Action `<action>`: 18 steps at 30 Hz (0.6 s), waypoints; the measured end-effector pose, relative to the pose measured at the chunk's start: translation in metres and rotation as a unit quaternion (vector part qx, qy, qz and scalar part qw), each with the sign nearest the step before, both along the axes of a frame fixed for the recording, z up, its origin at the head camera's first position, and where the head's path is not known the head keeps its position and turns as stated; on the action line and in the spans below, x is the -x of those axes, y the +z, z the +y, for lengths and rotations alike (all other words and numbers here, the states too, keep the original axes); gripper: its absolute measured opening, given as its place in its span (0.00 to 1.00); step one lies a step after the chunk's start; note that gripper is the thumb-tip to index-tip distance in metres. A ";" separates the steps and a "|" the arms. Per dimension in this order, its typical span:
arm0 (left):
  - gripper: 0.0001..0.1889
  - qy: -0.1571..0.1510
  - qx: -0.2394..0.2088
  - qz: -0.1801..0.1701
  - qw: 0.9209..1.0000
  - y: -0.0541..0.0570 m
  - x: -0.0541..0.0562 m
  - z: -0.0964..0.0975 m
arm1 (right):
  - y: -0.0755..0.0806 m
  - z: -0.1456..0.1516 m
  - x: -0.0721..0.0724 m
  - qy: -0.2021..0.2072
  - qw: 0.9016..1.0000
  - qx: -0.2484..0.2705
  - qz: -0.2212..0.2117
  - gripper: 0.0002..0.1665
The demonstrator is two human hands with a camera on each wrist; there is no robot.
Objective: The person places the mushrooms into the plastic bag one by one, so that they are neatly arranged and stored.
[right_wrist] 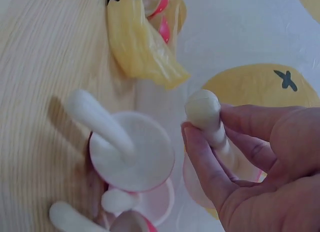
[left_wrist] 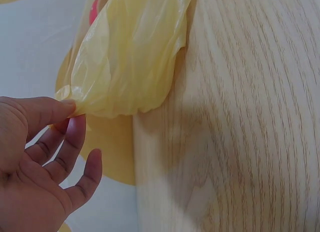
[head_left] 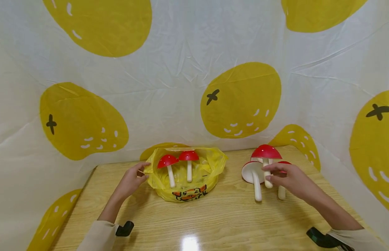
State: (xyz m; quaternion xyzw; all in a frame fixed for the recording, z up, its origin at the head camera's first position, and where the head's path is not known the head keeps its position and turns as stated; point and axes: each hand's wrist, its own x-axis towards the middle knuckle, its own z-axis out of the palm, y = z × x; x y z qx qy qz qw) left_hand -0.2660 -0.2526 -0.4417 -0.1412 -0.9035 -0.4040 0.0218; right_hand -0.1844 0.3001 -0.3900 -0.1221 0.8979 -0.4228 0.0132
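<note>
A yellow plastic bag (head_left: 161,194) with a cartoon print lies mouth-up on the table. Thumb and fingers of my left hand (head_left: 130,180) pinch its left rim, and the left wrist view shows the bunched film (left_wrist: 80,104) at the fingertips. Inside the bag rest two red-capped toy mushrooms, a left one (head_left: 168,160) and a right one (head_left: 189,156). My right hand (head_left: 289,178) pinches the white stem of another mushroom (head_left: 266,152), whose cap points up. Beside it several more mushrooms sit close together; one (head_left: 257,191) shows its white underside, another's stem (head_left: 282,193) is partly behind my hand.
The wooden table (head_left: 225,223) has a bright reflection near the front. A white curtain (head_left: 169,111) with large yellow fruit prints hangs behind and at both sides. Wood surface lies between the bag and the mushroom group.
</note>
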 end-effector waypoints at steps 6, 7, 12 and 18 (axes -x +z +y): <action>0.24 0.004 -0.003 -0.005 1.000 0.001 -0.001 0.001 | 0.005 -0.014 0.006 0.034 0.997 0.062 -0.042 0.23; 0.24 0.007 -0.004 -0.007 1.000 0.001 -0.001 0.002 | 0.007 -0.017 0.007 0.037 0.996 0.068 -0.048 0.23; 0.24 0.004 -0.001 -0.003 1.000 0.001 0.000 0.002 | 0.013 -0.033 0.012 0.061 0.992 0.085 -0.068 0.24; 0.24 0.009 0.001 0.001 1.000 0.000 0.000 0.003 | 0.020 -0.056 0.023 0.120 0.984 0.102 -0.082 0.26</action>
